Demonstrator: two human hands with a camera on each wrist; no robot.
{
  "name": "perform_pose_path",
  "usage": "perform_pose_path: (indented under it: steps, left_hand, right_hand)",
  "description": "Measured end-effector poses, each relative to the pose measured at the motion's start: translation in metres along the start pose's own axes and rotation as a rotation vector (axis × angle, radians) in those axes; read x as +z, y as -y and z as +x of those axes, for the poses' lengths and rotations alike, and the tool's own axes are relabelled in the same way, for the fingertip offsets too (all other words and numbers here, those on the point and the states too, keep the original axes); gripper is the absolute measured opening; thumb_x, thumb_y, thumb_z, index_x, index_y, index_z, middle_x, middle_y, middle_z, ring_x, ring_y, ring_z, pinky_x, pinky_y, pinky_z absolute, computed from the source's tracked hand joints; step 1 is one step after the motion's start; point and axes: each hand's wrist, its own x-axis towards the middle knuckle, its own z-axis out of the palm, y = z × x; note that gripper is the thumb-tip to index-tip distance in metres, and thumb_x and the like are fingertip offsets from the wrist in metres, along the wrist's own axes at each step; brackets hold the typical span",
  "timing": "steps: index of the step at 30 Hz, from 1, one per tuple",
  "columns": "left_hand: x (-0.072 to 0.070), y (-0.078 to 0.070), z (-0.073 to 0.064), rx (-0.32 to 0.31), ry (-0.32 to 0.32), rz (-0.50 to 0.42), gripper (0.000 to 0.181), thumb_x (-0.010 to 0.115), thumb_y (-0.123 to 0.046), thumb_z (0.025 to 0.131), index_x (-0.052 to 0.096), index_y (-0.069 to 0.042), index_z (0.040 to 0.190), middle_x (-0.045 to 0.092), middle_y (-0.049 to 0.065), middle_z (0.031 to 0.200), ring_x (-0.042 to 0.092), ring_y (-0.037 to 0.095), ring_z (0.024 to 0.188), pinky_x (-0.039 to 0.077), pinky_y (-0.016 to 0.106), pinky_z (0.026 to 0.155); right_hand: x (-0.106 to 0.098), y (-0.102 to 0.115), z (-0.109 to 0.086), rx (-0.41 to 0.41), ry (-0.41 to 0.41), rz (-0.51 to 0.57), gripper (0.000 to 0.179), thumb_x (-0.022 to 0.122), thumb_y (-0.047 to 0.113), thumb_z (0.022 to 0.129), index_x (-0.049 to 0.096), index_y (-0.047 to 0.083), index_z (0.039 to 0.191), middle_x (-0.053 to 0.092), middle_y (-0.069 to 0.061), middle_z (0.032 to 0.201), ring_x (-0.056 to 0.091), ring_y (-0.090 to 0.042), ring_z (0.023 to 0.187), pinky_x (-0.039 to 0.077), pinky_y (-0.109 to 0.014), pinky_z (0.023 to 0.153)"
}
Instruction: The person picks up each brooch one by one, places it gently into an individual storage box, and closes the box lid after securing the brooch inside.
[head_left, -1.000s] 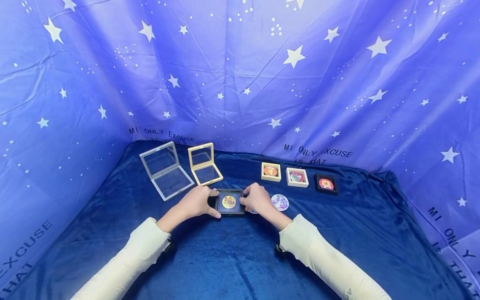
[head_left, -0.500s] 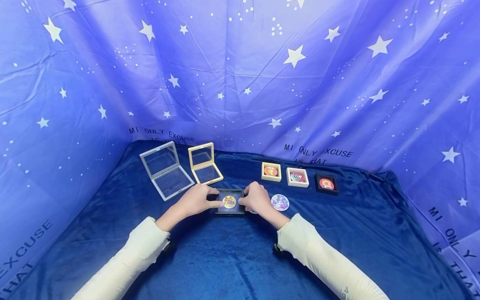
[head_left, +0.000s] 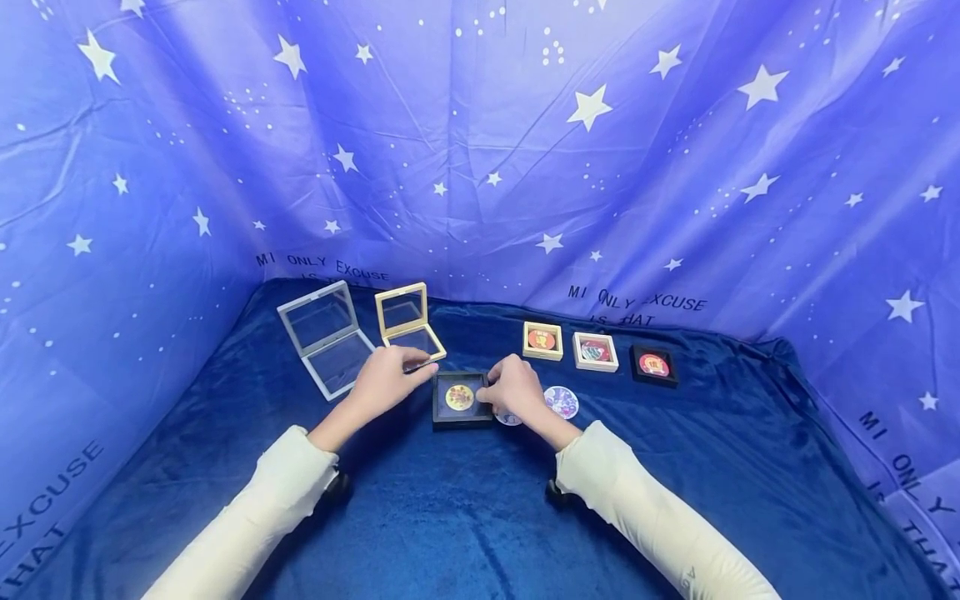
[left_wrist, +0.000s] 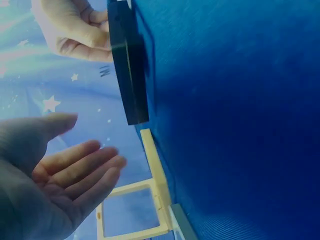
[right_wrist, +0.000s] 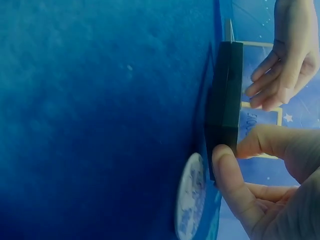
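Observation:
A square black display frame lies closed on the blue cloth, a round yellow badge showing inside its clear window. My right hand pinches the frame's right side; the right wrist view shows thumb and fingers at one corner of the black frame. Off the frame's upper left corner hovers my left hand, fingers loosely bent and nothing between them. In the left wrist view, a gap separates the left hand from the frame. Partly behind my right hand lies a round badge.
A purple-and-white round badge rests right of my right hand. Two hinged clear-film frames stand open at the back left, one grey, one pale yellow. Back right are three small framed badges: pale wood, white and black.
My left hand has let go of the black frame's left side and moved up and slightly left. My right hand keeps its hold on the right side.

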Motion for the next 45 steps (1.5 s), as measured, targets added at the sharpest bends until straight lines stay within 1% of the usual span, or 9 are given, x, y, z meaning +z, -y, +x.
perform_pose_path:
  steps: [5,10,14,18,21,24,31,38,45]
  left_hand:
    - [-0.011,0.002,0.011,-0.012,-0.212,-0.055,0.024,0.071,-0.019,0.095,0.078,-0.001,0.109,0.079,0.015,0.102,0.077,0.029,0.089,0.060,0.046,0.080]
    - [-0.021,0.005,0.022,-0.041,-0.388,-0.119,0.020,0.069,-0.011,0.093,0.078,0.002,0.106,0.078,0.019,0.094,0.076,0.032,0.084,0.059,0.047,0.077]
    - [-0.025,0.008,0.028,-0.062,-0.478,-0.105,0.020,0.070,-0.009,0.090,0.078,0.000,0.106,0.076,0.019,0.092,0.068,0.033,0.077,0.050,0.039,0.070]
    - [-0.027,0.012,0.033,-0.086,-0.524,-0.104,0.024,0.071,-0.007,0.089,0.076,0.001,0.111,0.075,0.019,0.105,0.065,0.036,0.084,0.047,0.039,0.073]
    - [-0.028,0.016,0.037,-0.113,-0.532,-0.118,0.029,0.069,-0.005,0.089,0.074,0.002,0.117,0.073,0.020,0.121,0.068,0.036,0.102,0.052,0.045,0.086]
    - [-0.031,0.019,0.040,-0.150,-0.521,-0.133,0.033,0.068,-0.005,0.091,0.071,0.002,0.123,0.069,0.021,0.130,0.066,0.038,0.112,0.051,0.048,0.095]
    - [-0.034,0.022,0.047,-0.218,-0.486,-0.116,0.038,0.067,-0.006,0.092,0.067,0.001,0.130,0.067,0.022,0.131,0.066,0.039,0.112,0.050,0.051,0.097]
    - [-0.036,0.023,0.053,-0.283,-0.401,-0.121,0.040,0.066,-0.011,0.095,0.065,-0.001,0.134,0.069,0.025,0.124,0.066,0.038,0.112,0.050,0.051,0.096]
    - [-0.038,0.026,0.056,-0.328,-0.347,-0.129,0.040,0.066,-0.012,0.096,0.065,-0.001,0.134,0.068,0.023,0.129,0.065,0.037,0.122,0.049,0.050,0.102]
  right_hand:
    - [-0.011,0.002,0.009,0.010,0.005,-0.008,0.034,0.080,0.015,0.078,0.074,-0.002,0.107,0.068,-0.005,0.055,0.064,-0.011,0.046,0.059,-0.037,0.084]
    - [-0.025,0.003,0.020,0.014,0.018,0.041,0.038,0.079,0.012,0.081,0.071,-0.005,0.113,0.071,-0.009,0.060,0.064,-0.011,0.047,0.059,-0.029,0.064]
    - [-0.036,0.006,0.029,0.012,-0.009,0.049,0.037,0.077,0.012,0.082,0.071,-0.005,0.114,0.072,-0.011,0.062,0.068,-0.015,0.050,0.056,-0.025,0.056]
    - [-0.045,0.010,0.038,0.019,-0.041,0.053,0.037,0.076,0.012,0.082,0.071,-0.005,0.114,0.073,-0.012,0.064,0.073,-0.022,0.057,0.059,-0.028,0.060]
    - [-0.051,0.012,0.044,0.019,-0.060,0.040,0.036,0.075,0.013,0.083,0.072,-0.004,0.114,0.074,-0.012,0.064,0.072,-0.018,0.054,0.062,-0.032,0.069]
    - [-0.054,0.013,0.050,0.036,-0.072,0.040,0.034,0.075,0.013,0.083,0.073,-0.002,0.112,0.072,-0.008,0.061,0.066,-0.010,0.047,0.061,-0.031,0.067]
    - [-0.058,0.014,0.063,0.040,-0.107,0.036,0.028,0.077,0.013,0.083,0.072,-0.001,0.107,0.071,-0.006,0.061,0.060,-0.005,0.044,0.058,-0.028,0.065]
    - [-0.058,0.013,0.078,0.069,-0.102,0.014,0.028,0.077,0.015,0.085,0.070,0.000,0.107,0.071,-0.007,0.062,0.063,-0.008,0.047,0.050,-0.024,0.050]
    - [-0.055,0.011,0.086,0.078,-0.100,-0.029,0.028,0.077,0.016,0.088,0.069,-0.001,0.109,0.075,-0.012,0.071,0.070,-0.016,0.057,0.060,-0.036,0.071]
